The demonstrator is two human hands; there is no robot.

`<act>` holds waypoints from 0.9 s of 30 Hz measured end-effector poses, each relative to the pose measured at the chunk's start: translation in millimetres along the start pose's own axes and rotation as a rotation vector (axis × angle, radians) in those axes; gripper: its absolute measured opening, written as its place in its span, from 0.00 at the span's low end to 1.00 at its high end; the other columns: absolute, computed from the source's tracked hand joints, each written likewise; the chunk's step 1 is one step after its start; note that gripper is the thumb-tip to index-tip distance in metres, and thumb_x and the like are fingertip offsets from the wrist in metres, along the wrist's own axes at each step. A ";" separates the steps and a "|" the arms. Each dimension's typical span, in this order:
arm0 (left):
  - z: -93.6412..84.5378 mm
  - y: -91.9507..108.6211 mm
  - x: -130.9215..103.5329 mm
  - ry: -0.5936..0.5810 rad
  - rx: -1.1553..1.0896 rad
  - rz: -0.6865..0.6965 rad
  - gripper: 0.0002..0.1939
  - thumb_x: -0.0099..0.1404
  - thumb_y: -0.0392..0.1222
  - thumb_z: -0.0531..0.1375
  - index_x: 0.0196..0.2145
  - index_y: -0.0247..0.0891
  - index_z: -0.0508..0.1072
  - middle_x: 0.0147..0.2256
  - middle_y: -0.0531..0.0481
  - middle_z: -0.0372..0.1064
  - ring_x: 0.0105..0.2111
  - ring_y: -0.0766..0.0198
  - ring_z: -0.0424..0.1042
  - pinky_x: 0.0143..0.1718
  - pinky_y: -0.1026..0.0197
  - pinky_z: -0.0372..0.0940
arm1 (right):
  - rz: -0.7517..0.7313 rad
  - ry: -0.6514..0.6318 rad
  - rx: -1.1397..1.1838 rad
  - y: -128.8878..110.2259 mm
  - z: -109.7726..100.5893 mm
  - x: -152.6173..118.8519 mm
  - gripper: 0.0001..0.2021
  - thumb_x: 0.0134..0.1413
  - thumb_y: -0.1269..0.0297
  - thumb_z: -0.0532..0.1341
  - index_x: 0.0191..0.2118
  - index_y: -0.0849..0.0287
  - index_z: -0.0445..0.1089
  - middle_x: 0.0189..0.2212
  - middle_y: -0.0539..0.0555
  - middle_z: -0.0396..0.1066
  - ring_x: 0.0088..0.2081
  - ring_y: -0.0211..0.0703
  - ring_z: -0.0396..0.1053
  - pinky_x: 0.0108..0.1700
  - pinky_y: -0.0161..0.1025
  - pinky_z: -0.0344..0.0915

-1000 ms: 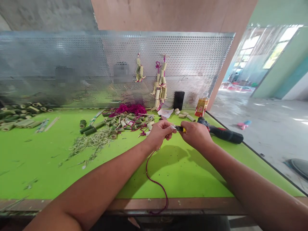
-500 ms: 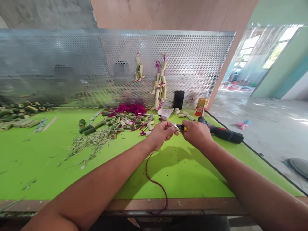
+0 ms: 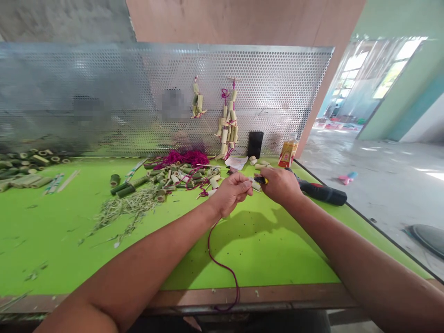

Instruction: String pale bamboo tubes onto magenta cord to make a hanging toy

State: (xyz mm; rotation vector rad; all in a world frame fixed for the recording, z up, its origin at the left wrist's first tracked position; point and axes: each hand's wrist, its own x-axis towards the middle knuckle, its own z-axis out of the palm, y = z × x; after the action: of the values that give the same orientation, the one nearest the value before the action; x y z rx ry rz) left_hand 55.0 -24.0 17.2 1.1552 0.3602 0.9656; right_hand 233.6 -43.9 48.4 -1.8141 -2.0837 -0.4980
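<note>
My left hand [image 3: 235, 193] is closed in a pinch at the middle of the green table. A small pale piece [image 3: 250, 178] shows at its fingertips, mostly hidden by them. From under this hand a purple cord [image 3: 224, 265] hangs in a curve down to the table's front edge. My right hand [image 3: 282, 184] wraps round what looks like a black-and-yellow utility knife [image 3: 261, 180]. The front of this tool points left at the pale piece, a small gap apart. Its blade is too small to make out clearly.
Bamboo pieces [image 3: 137, 181], shavings [image 3: 126, 208] and a purple cord heap [image 3: 187, 158] lie left of my hands. A power drill [image 3: 324, 192] and a bottle [image 3: 287, 152] stand to the right. Bamboo figures [image 3: 225, 125] hang on the perforated metal panel [image 3: 277, 83].
The tool in my right hand has drawn back slightly from my left fingertips and turned a little. My left hand keeps its pinch. The whole view has shifted slightly.
</note>
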 end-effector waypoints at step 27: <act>-10.4 0.0 -0.5 0.026 0.011 0.052 0.18 0.57 0.51 0.71 0.33 0.36 0.71 0.33 0.52 0.71 0.30 0.70 0.66 0.38 0.62 0.65 | 0.080 0.056 0.317 0.0 12.8 -17.4 0.14 0.61 0.54 0.57 0.36 0.55 0.76 0.30 0.55 0.77 0.32 0.47 0.72 0.32 0.38 0.57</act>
State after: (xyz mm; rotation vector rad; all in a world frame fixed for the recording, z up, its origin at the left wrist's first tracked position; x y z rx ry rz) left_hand 47.5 -18.1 12.9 1.1670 0.3586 1.0259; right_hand 235.6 -53.1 29.0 -1.6698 -1.9179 -0.1818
